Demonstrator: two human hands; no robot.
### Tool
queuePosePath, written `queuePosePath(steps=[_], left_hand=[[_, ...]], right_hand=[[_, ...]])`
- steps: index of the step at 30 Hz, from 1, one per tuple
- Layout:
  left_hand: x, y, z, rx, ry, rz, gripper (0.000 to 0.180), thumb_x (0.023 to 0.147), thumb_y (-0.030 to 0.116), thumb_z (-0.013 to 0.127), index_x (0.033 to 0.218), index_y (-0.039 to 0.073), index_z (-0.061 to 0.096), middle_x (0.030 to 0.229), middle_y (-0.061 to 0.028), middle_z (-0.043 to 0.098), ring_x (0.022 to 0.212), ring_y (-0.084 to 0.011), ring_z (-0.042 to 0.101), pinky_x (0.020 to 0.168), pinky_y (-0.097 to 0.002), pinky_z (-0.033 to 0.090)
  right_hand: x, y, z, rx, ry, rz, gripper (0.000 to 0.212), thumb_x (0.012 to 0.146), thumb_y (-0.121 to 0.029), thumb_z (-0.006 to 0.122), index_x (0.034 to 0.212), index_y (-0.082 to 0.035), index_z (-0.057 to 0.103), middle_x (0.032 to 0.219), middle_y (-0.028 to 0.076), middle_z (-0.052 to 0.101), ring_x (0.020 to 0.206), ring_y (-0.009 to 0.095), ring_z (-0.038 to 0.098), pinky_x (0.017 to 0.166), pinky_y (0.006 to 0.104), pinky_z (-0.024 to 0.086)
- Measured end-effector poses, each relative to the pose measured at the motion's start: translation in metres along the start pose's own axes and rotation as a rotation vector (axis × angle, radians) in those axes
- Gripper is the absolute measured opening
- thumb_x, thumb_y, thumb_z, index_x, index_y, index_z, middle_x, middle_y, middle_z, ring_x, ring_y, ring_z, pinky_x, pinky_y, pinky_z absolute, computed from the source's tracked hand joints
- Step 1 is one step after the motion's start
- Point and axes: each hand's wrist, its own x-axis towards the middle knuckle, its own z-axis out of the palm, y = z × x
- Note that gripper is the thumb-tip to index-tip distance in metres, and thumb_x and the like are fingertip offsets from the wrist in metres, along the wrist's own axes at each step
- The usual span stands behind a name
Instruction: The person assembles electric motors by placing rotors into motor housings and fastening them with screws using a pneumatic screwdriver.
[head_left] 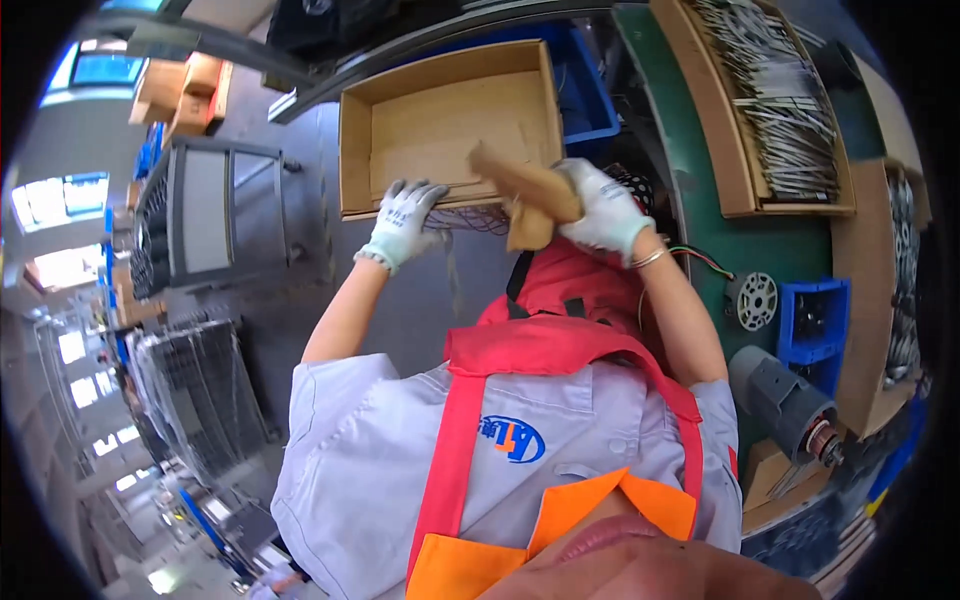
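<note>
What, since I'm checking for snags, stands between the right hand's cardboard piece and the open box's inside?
Nothing visible: the cardboard piece in the right hand overlaps the near right corner of the cardboard box in view, its height above it unclear. The left hand touches the box farther left.

I am seeing a grey floor point(285, 330) spreading widely on the left side. A grey cart point(205, 210) is standing there, and some brown cartons point(185, 95) are sitting in a pile near it. Farther away, bright windows point(75, 205) are breaking the greyish wall point(75, 142), and white light is shining through them. On the right side, a green bench point(700, 205) is running lengthwise.
</note>
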Motion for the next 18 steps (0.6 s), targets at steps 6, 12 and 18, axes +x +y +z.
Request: queuePosePath(steps=[6, 12, 18], left_hand=[[-0.023, -0.008, 0.013, -0.136, -0.02, -0.098, 0.034, 0.081, 0.011, 0.063, 0.114, 0.014, 0.064, 0.098, -0.0096, 0.068, 0.094, -0.0308, 0.061, 0.086, -0.0419, 0.044], [-0.027, 0.018, 0.012, -0.181, -0.053, -0.023, 0.038, 0.08, 0.011, 0.063, 0.118, 0.014, 0.062, 0.103, -0.0095, 0.067, 0.095, -0.0296, 0.062, 0.084, -0.0413, 0.045], [-0.022, 0.002, 0.013, -0.21, -0.002, -0.004, 0.039, 0.081, 0.013, 0.064, 0.119, 0.014, 0.062, 0.108, -0.0087, 0.068, 0.096, -0.0273, 0.063, 0.084, -0.0408, 0.045]], right_hand=[[0.063, -0.103, -0.06, 0.101, 0.388, -0.041, 0.079, 0.07, -0.021, 0.078, 0.139, -0.008, 0.043, 0.12, 0.016, 0.063, 0.107, 0.029, 0.063, 0.094, 0.0388, 0.049], [0.137, -0.094, 0.009, -0.568, -0.219, -0.005, 0.104, 0.067, -0.037, 0.081, 0.152, -0.019, 0.024, 0.147, 0.018, 0.04, 0.134, 0.036, 0.04, 0.111, 0.0446, 0.032], [0.153, -0.068, 0.023, -0.436, 0.077, -0.204, 0.059, 0.084, -0.027, 0.064, 0.139, -0.017, 0.044, 0.142, 0.012, 0.047, 0.132, 0.032, 0.042, 0.111, 0.0459, 0.032]])
